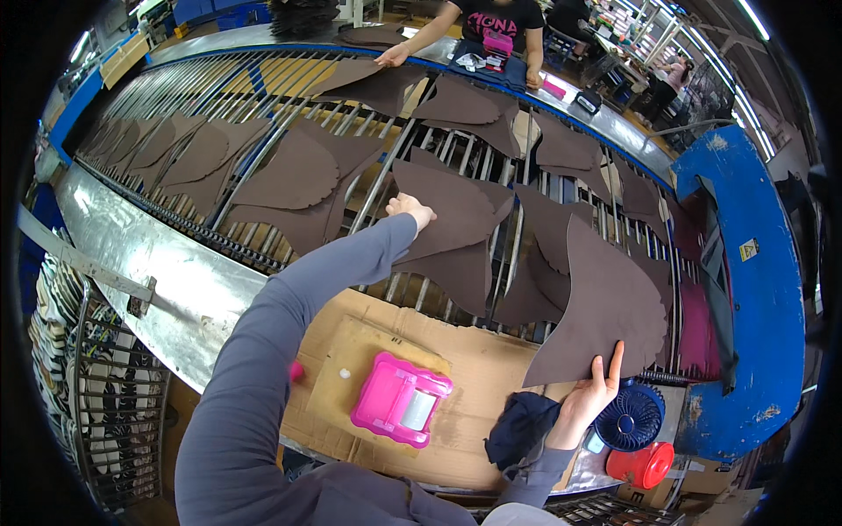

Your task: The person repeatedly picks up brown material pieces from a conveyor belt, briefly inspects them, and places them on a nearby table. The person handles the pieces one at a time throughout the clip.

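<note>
Dark brown cut sheet pieces with scalloped edges lie in overlapping groups on a conveyor of metal bars. My left hand (410, 212) reaches across to one brown piece (456, 210) in the middle, its fingers closed at that piece's left part. My right hand (589, 399) grips a larger-looking brown piece (605, 302) by its lower edge, holding it raised and tilted above the conveyor's right end. Some fingers lie on the front of the piece; the rest of the grip is hidden. Under the left-hand piece, another brown piece (460, 273) spreads over the bars.
A pink dispenser (399, 399) rests on cardboard (482, 351) near me. Dark cloth (522, 428), a small blue fan (630, 419) and a red container (645, 465) sit at the right. A blue machine housing (745, 289) borders the conveyor. Opposite, a co-worker's hand (395, 55) touches another piece.
</note>
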Demonstrator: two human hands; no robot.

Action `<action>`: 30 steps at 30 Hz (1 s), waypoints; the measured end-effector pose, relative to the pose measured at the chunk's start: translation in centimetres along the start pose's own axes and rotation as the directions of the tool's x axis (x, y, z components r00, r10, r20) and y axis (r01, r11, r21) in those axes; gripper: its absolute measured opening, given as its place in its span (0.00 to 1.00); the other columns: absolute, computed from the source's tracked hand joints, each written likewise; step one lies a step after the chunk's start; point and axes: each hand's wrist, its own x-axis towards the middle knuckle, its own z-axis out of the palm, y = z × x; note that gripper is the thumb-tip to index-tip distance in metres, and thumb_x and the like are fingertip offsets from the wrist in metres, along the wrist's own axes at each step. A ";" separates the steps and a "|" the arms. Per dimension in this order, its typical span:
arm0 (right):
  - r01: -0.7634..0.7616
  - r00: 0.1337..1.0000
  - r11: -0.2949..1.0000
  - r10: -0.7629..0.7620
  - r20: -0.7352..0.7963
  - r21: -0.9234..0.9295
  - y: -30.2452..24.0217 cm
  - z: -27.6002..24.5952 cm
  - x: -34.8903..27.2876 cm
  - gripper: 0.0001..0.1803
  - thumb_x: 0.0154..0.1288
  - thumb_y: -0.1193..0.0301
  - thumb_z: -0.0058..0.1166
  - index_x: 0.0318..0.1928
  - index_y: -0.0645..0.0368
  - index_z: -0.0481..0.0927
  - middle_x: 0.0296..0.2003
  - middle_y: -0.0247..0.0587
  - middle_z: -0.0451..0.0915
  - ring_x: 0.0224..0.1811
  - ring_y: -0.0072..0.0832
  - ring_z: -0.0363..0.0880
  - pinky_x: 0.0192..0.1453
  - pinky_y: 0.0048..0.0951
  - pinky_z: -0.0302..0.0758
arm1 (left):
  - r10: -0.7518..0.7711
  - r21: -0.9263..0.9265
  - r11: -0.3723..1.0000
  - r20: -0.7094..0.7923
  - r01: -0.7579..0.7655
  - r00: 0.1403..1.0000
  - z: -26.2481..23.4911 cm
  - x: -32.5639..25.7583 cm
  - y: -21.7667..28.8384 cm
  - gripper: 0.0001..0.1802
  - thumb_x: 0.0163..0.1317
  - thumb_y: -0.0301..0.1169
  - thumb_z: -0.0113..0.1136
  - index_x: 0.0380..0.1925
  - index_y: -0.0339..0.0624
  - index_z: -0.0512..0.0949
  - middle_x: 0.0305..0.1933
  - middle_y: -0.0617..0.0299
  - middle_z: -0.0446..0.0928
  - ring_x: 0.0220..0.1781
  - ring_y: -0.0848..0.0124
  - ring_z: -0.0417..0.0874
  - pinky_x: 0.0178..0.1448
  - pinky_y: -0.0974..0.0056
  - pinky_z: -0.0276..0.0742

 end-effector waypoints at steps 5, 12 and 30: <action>-0.012 1.000 1.000 0.012 -0.014 0.003 -0.1 -0.8 -0.6 0.29 0.62 0.85 0.50 0.65 0.64 0.66 0.58 0.51 0.73 0.53 0.31 0.78 0.59 0.28 0.74 | 0.078 -0.011 0.997 0.171 -0.077 0.982 1.3 2.4 -1.3 0.39 0.34 0.28 0.79 0.51 0.36 0.74 0.57 0.47 0.73 0.60 0.53 0.75 0.61 0.58 0.72; 0.001 1.000 0.999 0.000 -0.025 0.046 1.0 -0.7 0.6 0.30 0.62 0.85 0.50 0.66 0.62 0.65 0.58 0.50 0.74 0.54 0.31 0.78 0.59 0.29 0.75 | 0.440 -0.174 0.894 0.181 -0.412 0.879 0.9 -0.4 -1.3 0.35 0.50 0.27 0.65 0.61 0.49 0.68 0.51 0.45 0.78 0.56 0.48 0.78 0.59 0.53 0.73; -0.339 0.936 0.888 0.351 0.020 0.312 15.2 5.5 11.7 0.32 0.64 0.89 0.42 0.68 0.56 0.63 0.54 0.54 0.73 0.52 0.41 0.76 0.57 0.40 0.77 | 0.321 -0.678 0.735 0.363 0.012 0.875 -15.2 -2.7 -1.0 0.29 0.60 0.16 0.52 0.62 0.39 0.62 0.56 0.50 0.72 0.55 0.57 0.76 0.55 0.52 0.76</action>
